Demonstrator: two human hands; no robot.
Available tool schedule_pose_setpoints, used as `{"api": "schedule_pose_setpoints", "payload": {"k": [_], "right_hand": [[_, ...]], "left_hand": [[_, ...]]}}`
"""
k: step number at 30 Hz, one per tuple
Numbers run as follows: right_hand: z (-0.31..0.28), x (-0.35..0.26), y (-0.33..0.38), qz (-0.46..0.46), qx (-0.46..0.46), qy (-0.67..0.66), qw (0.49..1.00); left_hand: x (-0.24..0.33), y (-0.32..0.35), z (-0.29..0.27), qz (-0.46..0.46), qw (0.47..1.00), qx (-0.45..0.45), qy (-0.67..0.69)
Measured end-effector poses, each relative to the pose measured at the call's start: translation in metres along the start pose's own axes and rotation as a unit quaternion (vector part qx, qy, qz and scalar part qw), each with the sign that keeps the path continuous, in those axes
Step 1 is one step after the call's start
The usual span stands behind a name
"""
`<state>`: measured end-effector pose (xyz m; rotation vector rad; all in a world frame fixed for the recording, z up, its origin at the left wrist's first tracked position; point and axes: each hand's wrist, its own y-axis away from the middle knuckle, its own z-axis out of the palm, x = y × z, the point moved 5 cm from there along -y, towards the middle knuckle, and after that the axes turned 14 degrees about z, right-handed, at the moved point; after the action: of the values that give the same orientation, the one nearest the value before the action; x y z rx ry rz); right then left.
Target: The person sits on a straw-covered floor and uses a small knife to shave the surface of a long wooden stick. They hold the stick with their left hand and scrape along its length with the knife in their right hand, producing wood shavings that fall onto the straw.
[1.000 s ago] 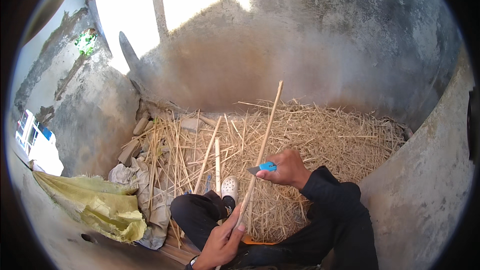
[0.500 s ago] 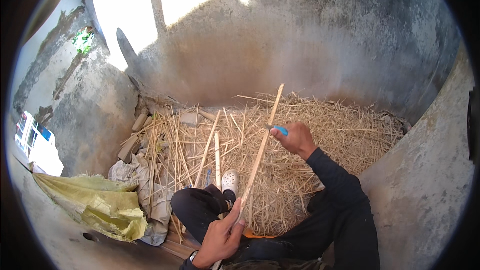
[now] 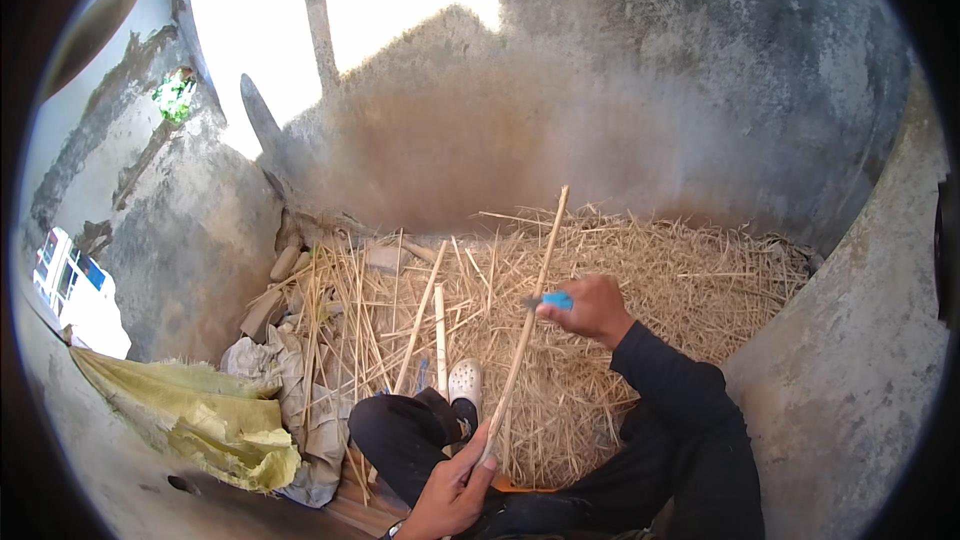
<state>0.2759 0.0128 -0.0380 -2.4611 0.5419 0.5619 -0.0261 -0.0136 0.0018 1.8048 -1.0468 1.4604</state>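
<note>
My left hand (image 3: 450, 493) grips the near end of a long pale stick (image 3: 528, 318) that slants up and away over the straw. My right hand (image 3: 592, 308) is closed on a tool with a blue handle (image 3: 556, 300), held against the stick about halfway along its length. The blade itself is too small to make out. My dark-trousered legs (image 3: 410, 440) stretch forward, with a white clog (image 3: 465, 380) on one foot.
A thick bed of straw and split cane strips (image 3: 650, 290) fills the corner between grey concrete walls (image 3: 640, 90). Two loose sticks (image 3: 425, 315) lie by my foot. A yellow sack (image 3: 200, 420) and crumpled grey sacking (image 3: 290, 390) lie at the left.
My right hand with the blue-handled tool slid up the stick toward its far end, then came back down to about its middle. My left hand kept its hold on the near end.
</note>
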Motion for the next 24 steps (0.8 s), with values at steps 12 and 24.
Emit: {"api": "schedule_pose_setpoints", "payload": {"k": [12, 24], "right_hand": [[-0.032, 0.157, -0.072, 0.273, 0.12, 0.154, 0.942], [-0.041, 0.017, -0.013, 0.068, -0.002, -0.072, 0.995]], "left_hand": [[0.0, 0.016, 0.016, 0.108, 0.991, -0.05, -0.059], [-0.012, -0.036, 0.005, -0.034, 0.956, -0.008, 0.291]]}}
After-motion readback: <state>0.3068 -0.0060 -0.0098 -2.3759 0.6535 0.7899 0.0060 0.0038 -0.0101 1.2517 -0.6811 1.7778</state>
